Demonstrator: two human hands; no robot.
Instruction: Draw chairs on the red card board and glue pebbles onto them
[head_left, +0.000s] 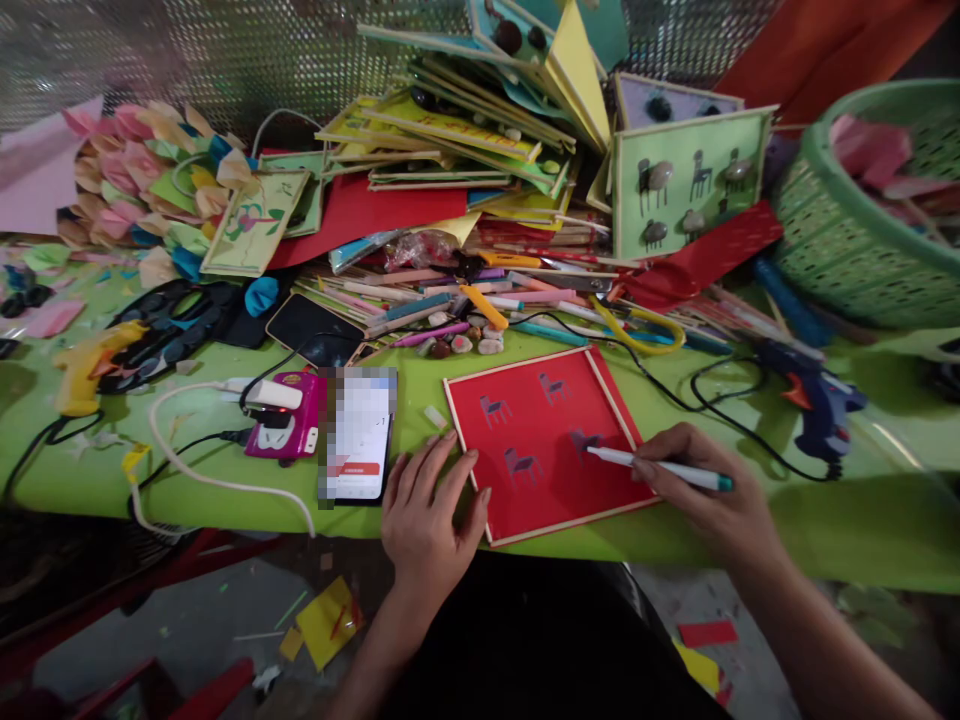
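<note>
A red card [559, 500] framed with thin wooden strips lies on the green table near its front edge. Several small dark chairs are drawn on it. My right hand [701, 490] grips a white marker pen [675, 470] with a teal end, its tip at the lower right chair drawing [583, 443]. My left hand [435, 500] rests flat, fingers spread, with its fingertips at the card's left edge. Beside that hand lies a lit smartphone [364, 435], partly blurred out.
Left of the phone sits a magenta power strip [283, 420] with cables. Glue guns lie at the left [97, 360] and right [810, 400]. Behind the card are markers, pebbles [461, 344], yellow scissors [645, 325] and stacked framed cards [465, 130]. A green basket [832, 230] stands at right.
</note>
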